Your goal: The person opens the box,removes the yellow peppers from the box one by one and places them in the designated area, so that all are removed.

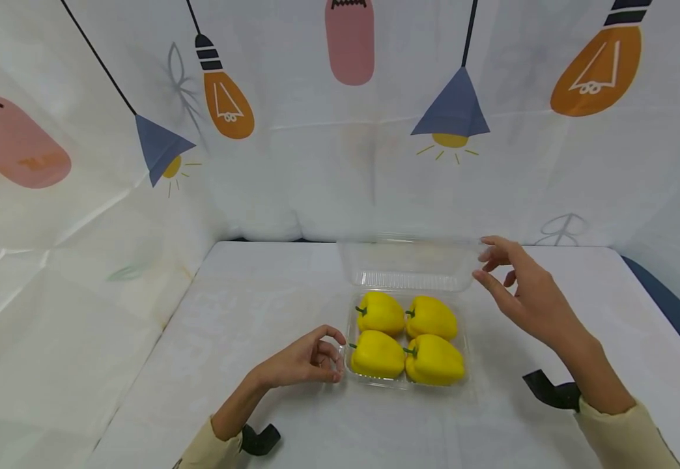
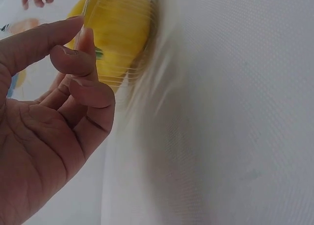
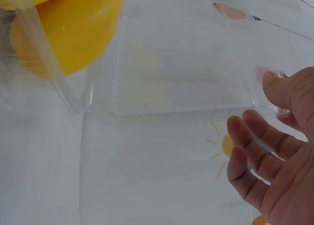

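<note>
Several yellow bell peppers [image 1: 435,360] with green stems sit in two rows in a clear plastic clamshell container [image 1: 395,384]. Its hinged clear lid [image 1: 410,264] stands raised at the far side. At the container's left side, my left hand [image 1: 311,358] pinches the thin clear rim [image 2: 78,36] between thumb and finger, as the left wrist view shows. My right hand [image 1: 524,293] is at the lid's right edge, thumb in front and a finger behind it, holding the corner; the other fingers are loosely bent. The exact contact is hard to see through the plastic.
A white-covered table [image 1: 269,286] lies under the container. Behind it hangs a white sheet [image 1: 328,176] printed with lamps and bulbs. Dark blue fabric [image 1: 674,312] shows past the table's right edge. Black straps [image 1: 553,391] are on both wrists.
</note>
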Available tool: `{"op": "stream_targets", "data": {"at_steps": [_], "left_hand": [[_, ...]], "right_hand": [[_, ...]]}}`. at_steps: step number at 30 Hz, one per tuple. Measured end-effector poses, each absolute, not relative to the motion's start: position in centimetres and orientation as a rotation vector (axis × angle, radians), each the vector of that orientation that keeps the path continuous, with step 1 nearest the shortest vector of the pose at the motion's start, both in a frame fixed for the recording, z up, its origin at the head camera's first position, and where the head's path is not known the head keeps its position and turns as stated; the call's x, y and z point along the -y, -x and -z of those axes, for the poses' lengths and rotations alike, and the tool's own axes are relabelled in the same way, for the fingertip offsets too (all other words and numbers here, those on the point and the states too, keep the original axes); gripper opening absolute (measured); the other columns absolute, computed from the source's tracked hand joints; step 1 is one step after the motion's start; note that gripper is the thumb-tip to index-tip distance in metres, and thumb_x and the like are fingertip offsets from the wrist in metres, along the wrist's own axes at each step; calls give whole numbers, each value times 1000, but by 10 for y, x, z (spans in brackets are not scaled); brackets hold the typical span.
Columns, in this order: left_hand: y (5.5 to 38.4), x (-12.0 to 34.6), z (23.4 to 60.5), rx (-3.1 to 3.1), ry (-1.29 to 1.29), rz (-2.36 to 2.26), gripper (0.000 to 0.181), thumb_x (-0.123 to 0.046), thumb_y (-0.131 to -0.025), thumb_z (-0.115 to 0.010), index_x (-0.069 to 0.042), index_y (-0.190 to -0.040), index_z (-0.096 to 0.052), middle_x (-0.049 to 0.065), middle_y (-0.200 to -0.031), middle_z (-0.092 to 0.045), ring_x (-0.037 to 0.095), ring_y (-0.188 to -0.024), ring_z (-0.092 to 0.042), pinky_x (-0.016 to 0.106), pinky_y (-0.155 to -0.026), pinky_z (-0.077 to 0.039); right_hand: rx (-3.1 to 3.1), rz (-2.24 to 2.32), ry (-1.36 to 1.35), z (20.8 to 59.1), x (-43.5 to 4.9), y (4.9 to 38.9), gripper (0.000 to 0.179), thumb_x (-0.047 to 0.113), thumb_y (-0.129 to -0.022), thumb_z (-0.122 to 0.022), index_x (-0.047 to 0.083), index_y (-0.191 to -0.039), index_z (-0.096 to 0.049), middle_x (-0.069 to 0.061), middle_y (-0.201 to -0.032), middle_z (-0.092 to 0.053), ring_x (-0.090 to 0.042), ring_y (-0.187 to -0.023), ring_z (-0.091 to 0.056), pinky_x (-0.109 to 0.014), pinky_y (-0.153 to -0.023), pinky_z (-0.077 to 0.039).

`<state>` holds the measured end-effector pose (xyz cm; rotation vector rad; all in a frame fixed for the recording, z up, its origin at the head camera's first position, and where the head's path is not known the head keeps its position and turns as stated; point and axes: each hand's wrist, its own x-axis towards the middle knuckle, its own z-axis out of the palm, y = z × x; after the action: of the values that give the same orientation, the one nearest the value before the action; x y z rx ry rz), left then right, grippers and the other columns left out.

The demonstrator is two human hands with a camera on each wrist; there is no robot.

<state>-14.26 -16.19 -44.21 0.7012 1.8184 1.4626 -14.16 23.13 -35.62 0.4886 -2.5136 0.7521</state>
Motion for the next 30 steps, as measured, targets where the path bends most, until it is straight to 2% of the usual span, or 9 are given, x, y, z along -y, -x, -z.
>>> {"op": "stream_targets", "data": {"at_steps": [6, 10, 14, 20, 22, 30], "left_hand": [[142, 162, 444, -1810, -687, -1469, 56, -7, -85, -69, -4, -128, -35, 12, -97, -65, 32, -71, -58, 27, -73, -53], [142, 161, 444, -1812, -669, -1465, 56, -7, -84, -70, -5, -128, -35, 11, -97, -65, 21, -70, -59, 27, -73, -54], [142, 161, 443, -1817, -670, -1461, 56, -7, -84, -70, -5, -128, -35, 11, -96, -65, 21, -70, -58, 27, -73, -54], [142, 161, 443, -1813, -667, -1464, 56, -7, -85, -69, -5, -129, -35, 11, -96, -66, 30, -71, -58, 27, -72, -54], [142, 161, 443, -1812, -661, -1465, 56, -7, -85, -69, -4, -129, -35, 11, -96, -66, 33, -72, -57, 27, -72, -54], [142, 161, 443, -1818, -653, -1459, 56, -7, -85, -69, -4, -129, -35, 12, -97, -66, 44, -76, -56, 28, -73, -54]], "right_hand": [[2584, -806, -493, 376, -235, 152, 91, 20, -85, -71, 25, -151, -7, -4, -122, -54, -17, -95, -53, -22, -66, -45], [2590, -830, -545, 389, -237, 158, 100, 17, -84, -72, 23, -151, 2, -7, -130, -52, -20, -106, -55, -25, -75, -47], [2618, -854, -574, 399, -238, 163, 98, 17, -85, -71, 24, -151, 0, -10, -134, -48, -22, -107, -56, -33, -73, -51], [2641, -867, -635, 413, -240, 170, 73, 17, -88, -68, 22, -148, -27, -11, -141, -40, -21, -102, -56, -33, -63, -51], [2644, -882, -674, 418, -241, 172, 67, 17, -89, -66, 18, -146, -32, -12, -145, -36, -22, -103, -57, -35, -67, -53], [2719, -979, -724, 436, -243, 177, 72, 19, -92, -62, 13, -150, -21, -16, -153, -19, -30, -106, -60, -39, -74, -54]]}}
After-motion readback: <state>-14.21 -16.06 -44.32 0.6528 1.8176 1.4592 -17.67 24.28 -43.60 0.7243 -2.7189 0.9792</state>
